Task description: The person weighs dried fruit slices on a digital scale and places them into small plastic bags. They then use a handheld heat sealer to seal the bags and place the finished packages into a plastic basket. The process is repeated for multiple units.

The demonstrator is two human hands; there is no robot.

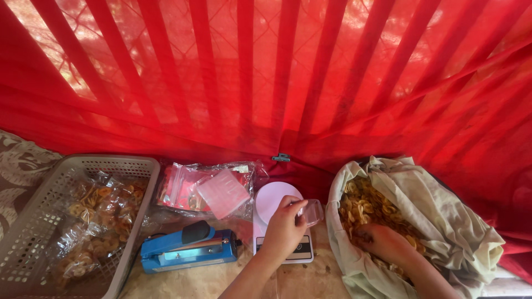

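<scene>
My left hand (284, 228) holds a small clear plastic cup (311, 212) over the edge of a small white kitchen scale (272, 202) with a round platform. My right hand (381, 242) is down inside a big cloth-lined sack (443, 216), palm down among several yellow fried chip rings (363, 204). The cup hangs between the scale and the sack's left rim. I cannot see whether the right fingers are closed on any chips.
A blue bag sealer (187, 247) lies left of the scale. Behind it is a pile of clear plastic bags (208, 189). A grey plastic basket (33, 221) at the left holds several packed bags of chips. A red curtain (266, 72) hangs behind everything.
</scene>
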